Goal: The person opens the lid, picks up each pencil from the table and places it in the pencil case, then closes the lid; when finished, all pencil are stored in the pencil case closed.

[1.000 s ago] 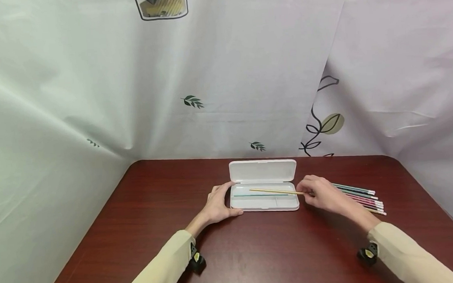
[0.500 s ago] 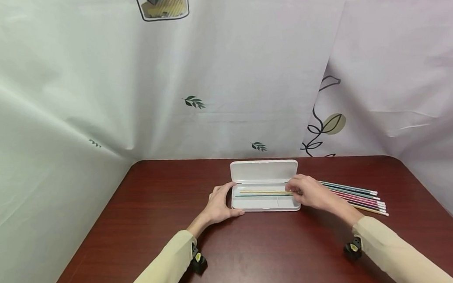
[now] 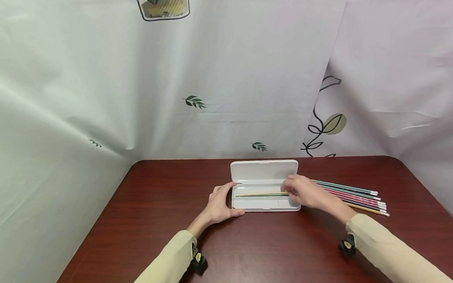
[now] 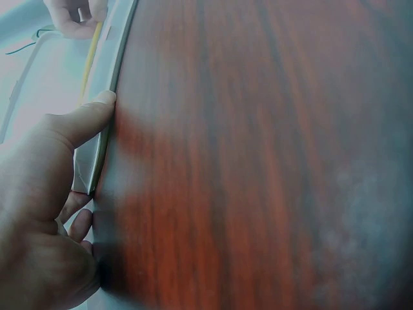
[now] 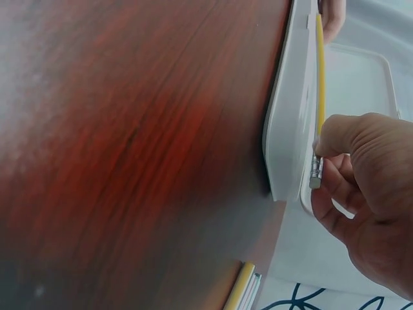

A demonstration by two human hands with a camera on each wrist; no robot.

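Note:
An open white pencil case (image 3: 254, 205) stands on the table with its lid raised at the back. My left hand (image 3: 216, 205) grips its left end, thumb at the front edge and fingers at the back corner. My right hand (image 3: 304, 191) is over the case's right end and pinches a yellow pencil (image 5: 321, 84) between thumb and fingers, near its silver ferrule and eraser. The pencil lies lengthwise, low over the case's long compartment. A teal pencil (image 3: 269, 195) shows just in front of it in the case, largely overlapped.
Several pencils (image 3: 356, 197) in teal, pink, dark and yellow lie fanned out on the table to the right, erasers outward, partly behind the right hand. The reddish-brown wooden table (image 3: 273, 252) ends at a white patterned curtain (image 3: 221, 71) at the back and sides.
My right hand has moved left from beside the case to over its right end, bringing the yellow pencil down level along the long compartment. The left hand keeps its hold.

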